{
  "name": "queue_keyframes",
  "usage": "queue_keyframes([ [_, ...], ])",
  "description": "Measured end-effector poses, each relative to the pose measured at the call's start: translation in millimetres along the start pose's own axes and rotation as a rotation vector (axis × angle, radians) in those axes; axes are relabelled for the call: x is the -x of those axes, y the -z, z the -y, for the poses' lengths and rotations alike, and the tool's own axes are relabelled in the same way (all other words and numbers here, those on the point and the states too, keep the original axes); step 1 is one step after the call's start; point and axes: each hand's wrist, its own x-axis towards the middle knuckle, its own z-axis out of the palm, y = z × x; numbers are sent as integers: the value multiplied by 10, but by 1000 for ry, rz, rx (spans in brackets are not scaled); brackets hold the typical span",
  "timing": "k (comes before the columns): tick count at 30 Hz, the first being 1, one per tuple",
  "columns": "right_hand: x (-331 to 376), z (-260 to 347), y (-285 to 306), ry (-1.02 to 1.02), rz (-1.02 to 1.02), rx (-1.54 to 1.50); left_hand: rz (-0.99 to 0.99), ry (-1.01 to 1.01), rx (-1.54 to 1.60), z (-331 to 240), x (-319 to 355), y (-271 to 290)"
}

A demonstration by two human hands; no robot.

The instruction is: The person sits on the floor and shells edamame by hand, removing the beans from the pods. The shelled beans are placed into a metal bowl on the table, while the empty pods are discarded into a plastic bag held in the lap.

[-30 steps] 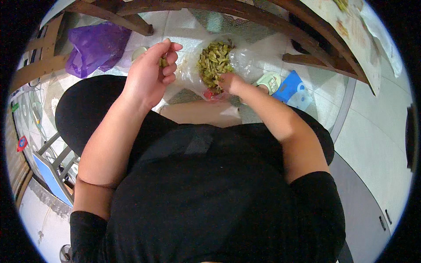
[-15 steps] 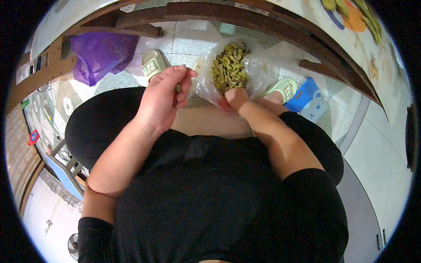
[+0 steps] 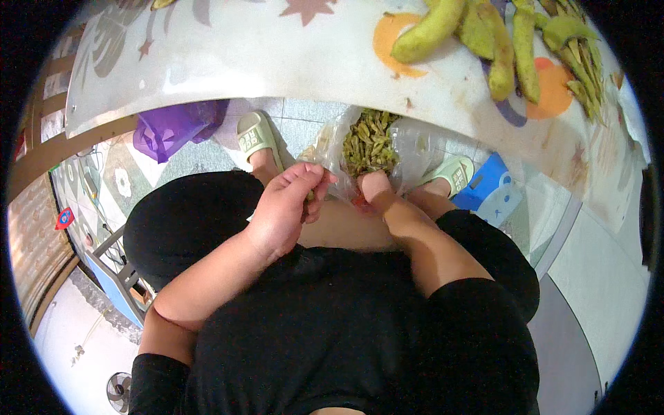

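The left hand's [image 3: 287, 207] fingers [image 3: 315, 181] are curled together and pinch something small and greenish at their tips, mostly hidden by the fingers themselves, so its kind is hard to make out. The right hand [image 3: 377, 188] is bunched at the mouth of a clear plastic bag [image 3: 415, 149] on the floor between the feet; whether its fingers are closed on anything cannot be told, since the hand covers them and a red scrap beneath it is too small to name. The bag holds a heap of green pod pieces [image 3: 370, 138]. Both forearms rise from the lower edge over the lap, the left bent inward, the right running straight to the bag. Pale green sandals [image 3: 254, 135] flank the bag. Above, the patterned tabletop [image 3: 277, 62] carries whole green pods [image 3: 498, 41], partly cut off at the rim. A purple bag [image 3: 173, 128] lies on the floor to the left.
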Motion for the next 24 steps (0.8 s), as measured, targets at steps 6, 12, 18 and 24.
queue_keyframes([
  [6,-37,59,-72,15,7,-14,-15,0,60,45,13,-12],
  [12,-60,-16,26,56,152,-54,20,-11,10,46,28,-64],
  [18,221,-115,580,107,75,-238,172,2,-7,95,83,-41],
  [24,467,-258,1140,-98,-368,-1299,-37,-155,15,230,93,-88],
])
